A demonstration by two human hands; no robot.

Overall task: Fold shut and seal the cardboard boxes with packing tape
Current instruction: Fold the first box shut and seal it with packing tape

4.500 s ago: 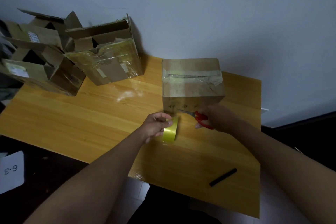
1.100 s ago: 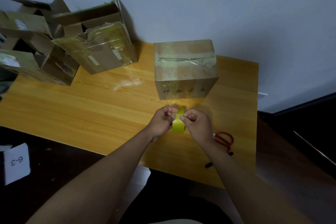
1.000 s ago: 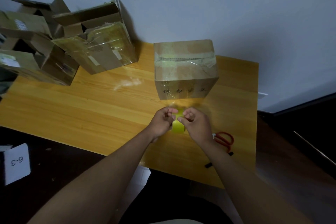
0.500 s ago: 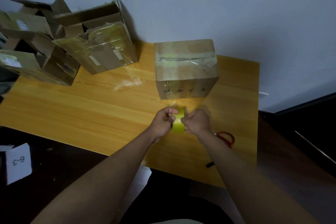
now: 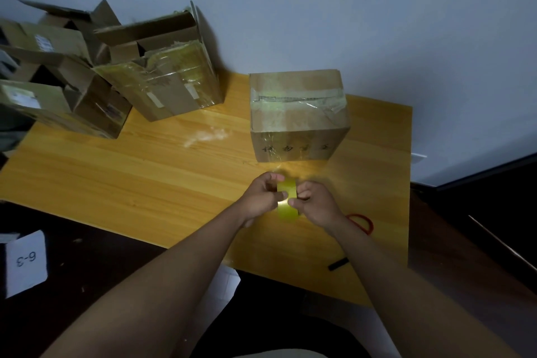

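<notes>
One roll of yellowish packing tape point(image 5: 287, 200) stands on edge between two hands, just above the table near its front edge. The left hand point(image 5: 261, 197) grips the roll from its left side, fingers curled over the top; the right hand point(image 5: 315, 204) pinches at the roll's right face with thumb and curled fingers.

One closed cardboard box point(image 5: 297, 115) sits toward the table's back right corner, just beyond the hands, its top seam covered by a band of clear tape that wrinkles at the right end. Dark printed characters run along its front face.

At the back left corner lies a heap of open boxes. One tape-wrapped open box point(image 5: 165, 78) leans closest to the closed one, flaps up. Left of it at least two more open boxes point(image 5: 62, 96) overlap, some hanging past the table's left edge; their exact count I cannot tell.

One pair of red-handled scissors point(image 5: 361, 222) lies by the right wrist, partly hidden. One black marker point(image 5: 338, 263) lies near the front right corner.

The table point(image 5: 116, 177) is glossy yellow wood grain, with a pale glare patch near its middle. It stands against a plain pale wall point(image 5: 348, 9). The floor below is dark; one white card marked "6-3" point(image 5: 26, 261) lies at the lower left.
</notes>
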